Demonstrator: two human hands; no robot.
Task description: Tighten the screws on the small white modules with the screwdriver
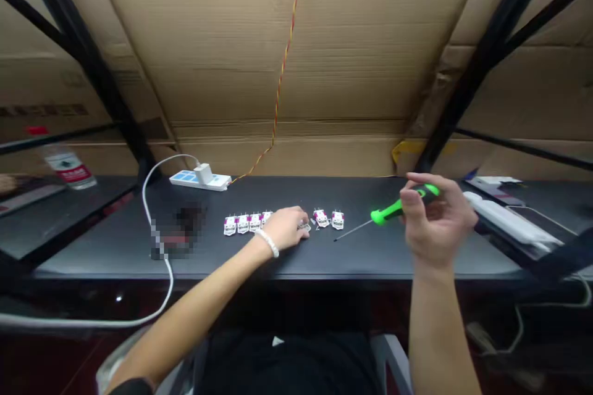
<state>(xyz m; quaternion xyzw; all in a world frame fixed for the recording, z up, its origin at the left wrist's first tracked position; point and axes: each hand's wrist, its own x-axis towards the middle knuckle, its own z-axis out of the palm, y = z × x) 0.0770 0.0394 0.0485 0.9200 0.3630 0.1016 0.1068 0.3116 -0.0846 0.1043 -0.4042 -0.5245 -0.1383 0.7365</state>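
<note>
A screwdriver with a green and black handle (398, 207) is held by my right hand (440, 225), raised over the right side of the dark table. Its thin shaft points down and left, with the tip near a small white and purple module (338, 220). My left hand (286, 227), with a white bracelet on the wrist, rests on the table, its fingers curled over a small white part (304, 226) and mostly hiding it. Just right of those fingers lies another white and purple module (320, 217) with small bits beside it. Several similar modules (243, 223) form a row to the left.
A white power strip (217, 182) with a plugged-in charger (202, 173) lies at the back left; its white cable (146, 197) loops over the table edge. A blurred-out object (178, 234) sits on the left. Black metal posts (482, 62) flank the table before cardboard walls (352, 43).
</note>
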